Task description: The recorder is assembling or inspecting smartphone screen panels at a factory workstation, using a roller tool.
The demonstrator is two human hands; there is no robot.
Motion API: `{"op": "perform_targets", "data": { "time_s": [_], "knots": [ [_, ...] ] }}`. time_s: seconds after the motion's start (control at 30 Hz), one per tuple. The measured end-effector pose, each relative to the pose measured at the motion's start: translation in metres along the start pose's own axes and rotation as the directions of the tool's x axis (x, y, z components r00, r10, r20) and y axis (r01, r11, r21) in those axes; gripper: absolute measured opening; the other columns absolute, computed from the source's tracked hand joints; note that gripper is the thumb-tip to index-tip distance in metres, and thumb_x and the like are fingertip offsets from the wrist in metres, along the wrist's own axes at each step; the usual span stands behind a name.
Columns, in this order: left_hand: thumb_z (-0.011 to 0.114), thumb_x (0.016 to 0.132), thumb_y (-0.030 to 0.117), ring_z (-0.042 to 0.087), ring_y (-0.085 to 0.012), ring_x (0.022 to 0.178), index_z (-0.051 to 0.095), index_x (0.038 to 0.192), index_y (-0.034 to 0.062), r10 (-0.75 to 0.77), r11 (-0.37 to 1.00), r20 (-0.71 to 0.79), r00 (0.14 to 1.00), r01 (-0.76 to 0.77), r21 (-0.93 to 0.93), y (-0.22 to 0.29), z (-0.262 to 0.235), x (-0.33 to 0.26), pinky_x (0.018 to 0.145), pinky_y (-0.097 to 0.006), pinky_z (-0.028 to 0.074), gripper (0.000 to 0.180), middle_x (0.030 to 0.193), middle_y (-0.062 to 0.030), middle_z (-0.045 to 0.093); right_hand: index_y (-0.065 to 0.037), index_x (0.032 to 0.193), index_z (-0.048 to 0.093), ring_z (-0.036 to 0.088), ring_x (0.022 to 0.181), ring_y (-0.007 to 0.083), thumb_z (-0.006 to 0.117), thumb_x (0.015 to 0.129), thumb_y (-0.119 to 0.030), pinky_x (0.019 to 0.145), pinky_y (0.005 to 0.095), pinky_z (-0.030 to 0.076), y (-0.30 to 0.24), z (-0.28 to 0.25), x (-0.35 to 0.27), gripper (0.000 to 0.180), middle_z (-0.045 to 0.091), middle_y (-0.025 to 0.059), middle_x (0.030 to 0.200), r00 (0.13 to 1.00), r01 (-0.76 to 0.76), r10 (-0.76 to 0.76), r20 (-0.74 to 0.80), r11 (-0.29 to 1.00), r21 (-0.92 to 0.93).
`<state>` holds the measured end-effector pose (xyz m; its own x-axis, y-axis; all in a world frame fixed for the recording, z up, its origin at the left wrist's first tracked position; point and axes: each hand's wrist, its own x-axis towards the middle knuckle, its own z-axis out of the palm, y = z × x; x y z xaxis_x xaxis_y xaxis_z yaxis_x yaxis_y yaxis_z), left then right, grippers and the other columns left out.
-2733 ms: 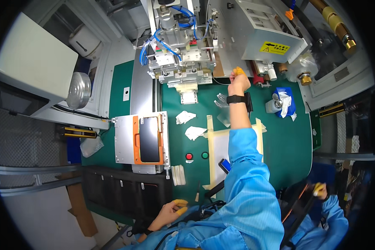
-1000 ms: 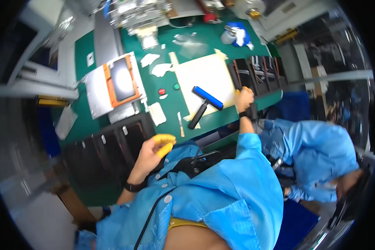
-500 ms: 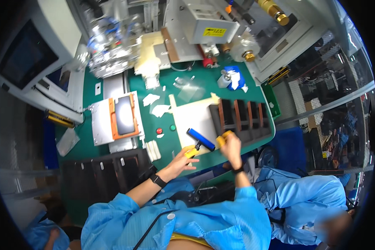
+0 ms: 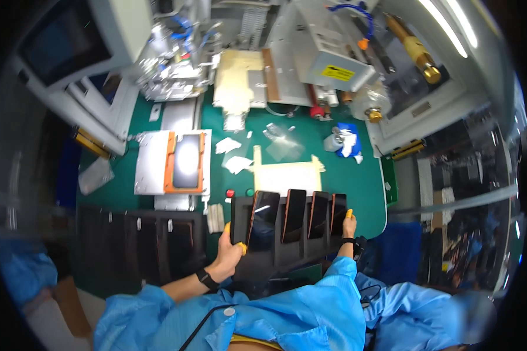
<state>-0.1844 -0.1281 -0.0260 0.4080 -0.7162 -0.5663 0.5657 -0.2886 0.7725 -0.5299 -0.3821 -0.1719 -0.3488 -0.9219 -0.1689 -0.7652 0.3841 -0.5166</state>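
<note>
A black foam tray [image 4: 280, 253] spans the space in front of me, between my two hands. Several dark phones with copper-coloured edges stand in its slots, the leftmost phone [image 4: 263, 219] leaning a little. My left hand [image 4: 227, 257], with yellow finger covers, grips the tray's left end. At the right end my right hand [image 4: 349, 225], also in yellow finger covers, holds the tray's edge; part of its fingers is hidden. Behind the tray lies a white work mat [image 4: 287, 177] taped to the green table, its near part covered by the tray.
Left of centre, a phone-shaped plate [image 4: 187, 161] sits in an orange fixture [image 4: 170, 164]. Another black tray [image 4: 123, 245] lies at lower left. Red button [image 4: 230, 193] and green button [image 4: 250, 192] are beside the mat. A bottle [image 4: 334, 140] stands back right; a person [image 4: 404, 316] sits at right.
The blue roller is out of my left hand and no longer visible. Both hands have taken the phone tray, which has moved from the right side to the front middle.
</note>
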Motion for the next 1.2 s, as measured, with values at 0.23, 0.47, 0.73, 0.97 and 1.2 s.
{"op": "perform_targets", "data": {
  "time_s": [0.23, 0.47, 0.73, 0.97, 1.2],
  "knots": [
    [0.040, 0.060, -0.013, 0.048, -0.0098, 0.075, 0.040, 0.119, 0.0025, 0.104, 0.994, -0.088, 0.991, -0.105, -0.002, 0.070, -0.090, -0.030, 0.058, -0.021, 0.039, 0.061, 0.091, -0.0030, 0.051, 0.006, 0.097, 0.051, 0.040, 0.069, 0.0098, 0.034, 0.087, -0.014, 0.061, 0.0238, 0.035, -0.112, -0.053, -0.100, 0.028, 0.048, 0.0017, 0.075, 0.935, 0.170, -0.283, 0.215, 0.888, 0.428],
    [0.039, 0.058, -0.006, 0.047, -0.0110, 0.073, 0.048, 0.111, -0.0018, 0.317, 0.931, -0.313, 0.895, -0.230, 0.285, 0.110, -0.250, -0.079, 0.062, -0.022, 0.038, 0.054, 0.084, -0.0034, 0.052, 0.004, 0.102, 0.052, 0.050, 0.071, 0.0128, 0.039, 0.085, -0.012, 0.065, 0.0252, 0.040, -0.169, -0.030, -0.215, 0.026, 0.055, 0.0054, 0.077, 0.777, 0.453, -0.540, 0.325, 0.837, 0.307],
    [0.041, 0.056, -0.005, 0.050, -0.0153, 0.086, 0.050, 0.108, -0.0046, 0.426, 0.807, -0.417, 0.803, -0.128, 0.577, 0.137, -0.400, -0.110, 0.073, -0.024, 0.040, 0.052, 0.096, -0.0087, 0.055, 0.004, 0.100, 0.053, 0.057, 0.079, 0.0225, 0.046, 0.083, -0.012, 0.070, 0.0323, 0.044, -0.199, 0.040, -0.361, 0.024, 0.060, 0.0172, 0.085, 0.699, 0.429, -0.510, 0.500, 0.860, 0.278],
    [0.045, 0.064, -0.006, 0.050, -0.0239, 0.102, 0.047, 0.117, 0.0012, 0.200, 0.869, -0.583, 0.787, 0.132, 0.477, 0.115, -0.464, -0.061, 0.085, -0.029, 0.039, 0.053, 0.110, -0.0208, 0.051, 0.002, 0.103, 0.049, 0.049, 0.080, 0.0344, 0.055, 0.077, -0.010, 0.069, 0.0391, 0.041, -0.245, 0.034, -0.445, 0.030, 0.048, 0.0182, 0.090, 0.557, 0.824, -0.810, 0.182, 0.566, 0.000],
    [0.056, 0.069, 0.008, 0.053, -0.0299, 0.095, 0.057, 0.102, 0.0044, 0.693, 0.442, -0.150, 0.706, -0.251, 0.861, 0.160, -0.303, -0.021, 0.081, -0.033, 0.041, 0.033, 0.100, -0.0170, 0.056, 0.002, 0.097, 0.053, 0.047, 0.085, 0.0340, 0.062, 0.070, -0.011, 0.074, 0.0371, 0.040, -0.243, 0.048, -0.445, 0.031, 0.049, 0.0189, 0.087, 0.607, 0.768, -0.766, 0.211, 0.634, 0.092]
  ]
}}
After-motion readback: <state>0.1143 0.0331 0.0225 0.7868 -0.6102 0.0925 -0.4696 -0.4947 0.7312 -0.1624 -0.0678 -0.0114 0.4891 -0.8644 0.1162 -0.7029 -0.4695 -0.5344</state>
